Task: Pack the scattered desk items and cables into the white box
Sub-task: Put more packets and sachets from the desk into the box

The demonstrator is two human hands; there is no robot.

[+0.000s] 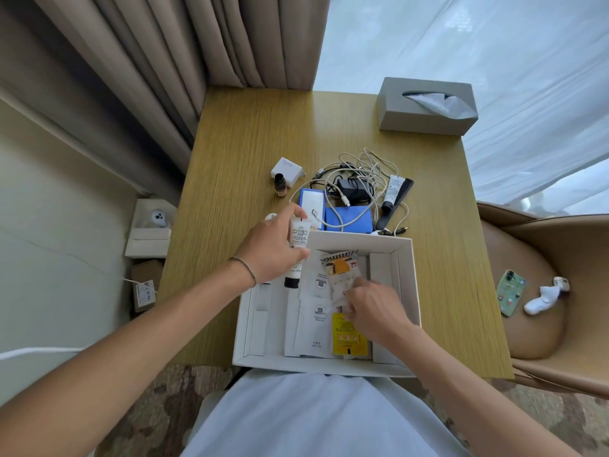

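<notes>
My left hand [270, 250] is wrapped around a white squeeze tube with a black cap [296, 255], held over the far left corner of the open white cardboard box [407, 291]. My right hand [375, 308], inside the box, pinches a clear snack packet with an orange print [341, 270] above flat white sachets [314, 319]. Beyond my left fingers, a tangle of white and black cables [357, 179] lies on the wooden desk [244, 143].
</notes>
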